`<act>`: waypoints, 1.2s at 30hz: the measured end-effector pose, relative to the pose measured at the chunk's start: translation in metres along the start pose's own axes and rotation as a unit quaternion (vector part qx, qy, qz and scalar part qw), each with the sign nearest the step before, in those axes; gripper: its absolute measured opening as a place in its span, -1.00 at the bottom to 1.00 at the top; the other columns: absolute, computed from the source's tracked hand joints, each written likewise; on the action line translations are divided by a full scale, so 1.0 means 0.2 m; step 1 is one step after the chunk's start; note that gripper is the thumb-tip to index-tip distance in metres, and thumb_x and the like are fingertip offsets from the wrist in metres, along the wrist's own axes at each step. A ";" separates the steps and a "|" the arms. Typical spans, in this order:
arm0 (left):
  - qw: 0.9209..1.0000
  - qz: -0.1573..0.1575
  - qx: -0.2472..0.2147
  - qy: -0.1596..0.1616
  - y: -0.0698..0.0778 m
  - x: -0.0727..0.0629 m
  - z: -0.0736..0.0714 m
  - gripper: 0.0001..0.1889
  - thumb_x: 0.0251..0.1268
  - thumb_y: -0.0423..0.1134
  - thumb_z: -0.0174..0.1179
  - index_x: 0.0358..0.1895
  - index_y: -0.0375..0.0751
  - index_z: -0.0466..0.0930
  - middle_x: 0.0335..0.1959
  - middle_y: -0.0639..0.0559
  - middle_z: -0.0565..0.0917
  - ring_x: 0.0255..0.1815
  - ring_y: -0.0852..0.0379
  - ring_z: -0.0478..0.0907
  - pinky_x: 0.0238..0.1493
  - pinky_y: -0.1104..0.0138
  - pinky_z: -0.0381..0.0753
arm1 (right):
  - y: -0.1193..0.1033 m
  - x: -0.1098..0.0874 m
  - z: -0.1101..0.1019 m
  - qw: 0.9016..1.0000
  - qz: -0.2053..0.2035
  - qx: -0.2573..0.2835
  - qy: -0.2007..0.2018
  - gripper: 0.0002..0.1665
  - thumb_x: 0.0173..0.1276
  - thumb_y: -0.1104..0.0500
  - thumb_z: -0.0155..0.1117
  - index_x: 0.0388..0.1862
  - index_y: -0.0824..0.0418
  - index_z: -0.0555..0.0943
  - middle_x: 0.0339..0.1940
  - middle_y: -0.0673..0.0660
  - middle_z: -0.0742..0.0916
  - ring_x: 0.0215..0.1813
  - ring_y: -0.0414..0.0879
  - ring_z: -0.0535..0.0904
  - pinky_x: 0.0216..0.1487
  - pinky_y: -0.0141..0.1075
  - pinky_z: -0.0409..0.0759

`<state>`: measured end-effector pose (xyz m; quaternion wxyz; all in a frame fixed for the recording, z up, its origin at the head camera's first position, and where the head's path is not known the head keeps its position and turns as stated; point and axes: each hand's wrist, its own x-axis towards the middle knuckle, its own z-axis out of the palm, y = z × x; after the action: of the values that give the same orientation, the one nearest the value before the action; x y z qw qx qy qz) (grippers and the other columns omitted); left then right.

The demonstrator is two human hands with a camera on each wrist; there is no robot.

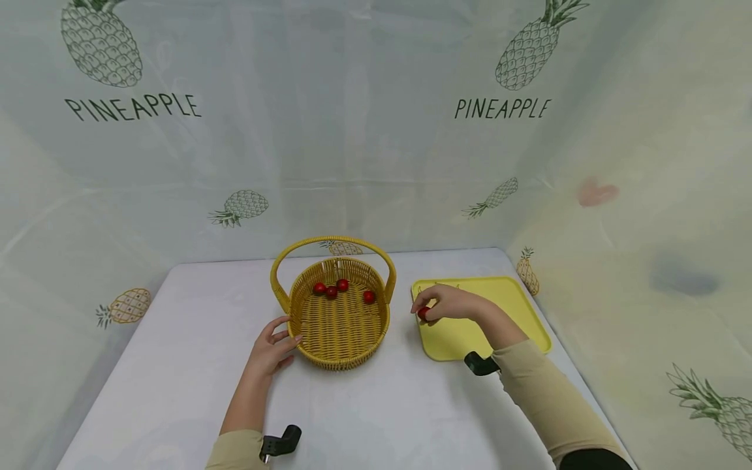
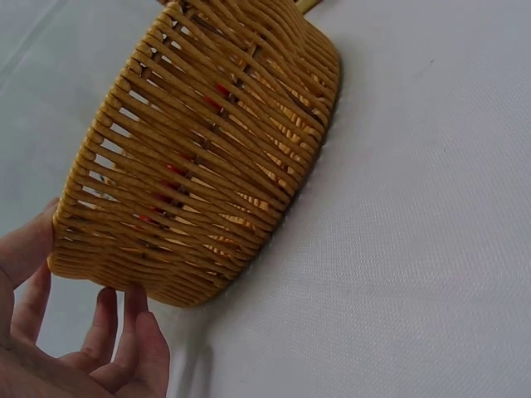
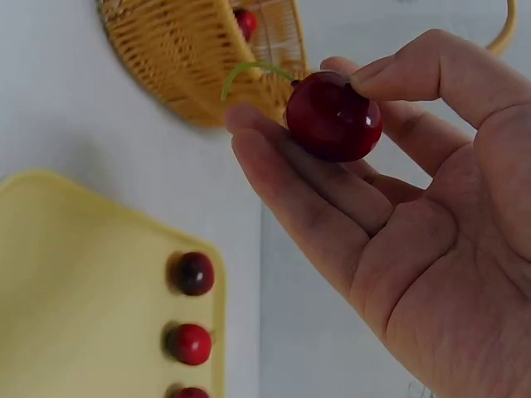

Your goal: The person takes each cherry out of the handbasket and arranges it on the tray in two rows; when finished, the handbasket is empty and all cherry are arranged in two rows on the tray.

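Note:
My right hand (image 1: 451,303) pinches a dark red cherry (image 3: 336,120) between thumb and fingers, its green stem pointing toward the basket in the right wrist view. It is over the left edge of a yellow tray (image 1: 482,339). Several red cherries (image 3: 193,343) lie along that tray's edge in the right wrist view, mostly hidden by the hand from the head. My left hand (image 1: 270,350) grips the near left side of a yellow-brown woven basket (image 1: 341,349), thumb at its rim and fingers against the outer wall (image 2: 178,174). Several red cherries (image 1: 331,292) lie inside, toward the back.
The basket's tall arched handle (image 1: 333,240) rises above it. Both stand on a white-covered table (image 1: 200,339). A pineapple-print sheet (image 1: 376,130) hangs behind and along the sides. Dark wrist-worn devices (image 1: 282,442) are on both forearms.

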<state>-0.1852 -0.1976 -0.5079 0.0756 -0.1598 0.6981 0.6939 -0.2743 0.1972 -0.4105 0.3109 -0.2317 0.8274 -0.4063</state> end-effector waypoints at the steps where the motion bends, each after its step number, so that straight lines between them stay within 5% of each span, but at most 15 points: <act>1: 1.000 -0.001 -0.001 -0.001 0.00 0.00 0.00 -0.33 0.33 -0.35 0.25 0.46 -0.09 0.20 0.31 -0.33 0.32 -0.08 0.07 0.56 -0.13 0.11 0.51 | 0.01 -0.01 0.00 1.000 0.003 0.006 0.002 -0.74 0.26 0.38 0.17 -0.10 0.29 0.67 -0.15 0.26 0.67 -0.15 0.11 0.63 -0.06 -0.08 0.61; 15: 1.000 -0.004 -0.002 0.000 0.00 0.00 0.00 -0.33 0.33 -0.34 0.25 0.45 -0.08 0.20 0.31 -0.33 0.30 -0.21 0.15 0.56 -0.14 0.11 0.51 | 0.25 -0.09 -0.06 0.996 0.002 0.073 0.050 -0.70 0.31 0.37 0.16 -0.02 0.53 0.58 -0.17 0.39 0.70 -0.07 0.38 0.61 -0.01 0.13 0.55; 26: 1.000 -0.003 -0.001 -0.001 0.00 -0.01 0.00 -0.33 0.32 -0.33 0.26 0.46 -0.09 0.20 0.31 -0.34 0.31 -0.18 0.14 0.57 -0.16 0.14 0.52 | 0.40 -0.15 -0.17 0.992 0.019 0.017 0.124 -0.65 0.33 0.28 0.26 0.05 0.44 0.60 -0.02 0.23 0.65 -0.11 0.04 0.61 -0.03 0.06 0.57; 36: 1.000 -0.006 -0.004 0.002 0.00 0.00 0.00 -0.33 0.32 -0.34 0.26 0.46 -0.09 0.20 0.31 -0.34 0.31 -0.22 0.19 0.57 -0.18 0.14 0.52 | 0.51 -0.18 -0.21 0.984 0.036 0.033 0.169 -0.66 0.36 0.29 0.25 0.04 0.47 0.57 -0.02 0.28 0.66 -0.11 0.00 0.62 -0.03 0.05 0.57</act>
<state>-0.1848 -0.1970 -0.5073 0.0772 -0.1656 0.6944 0.6960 -0.2929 0.2992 -0.4617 0.1882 -0.1191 0.8623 -0.4548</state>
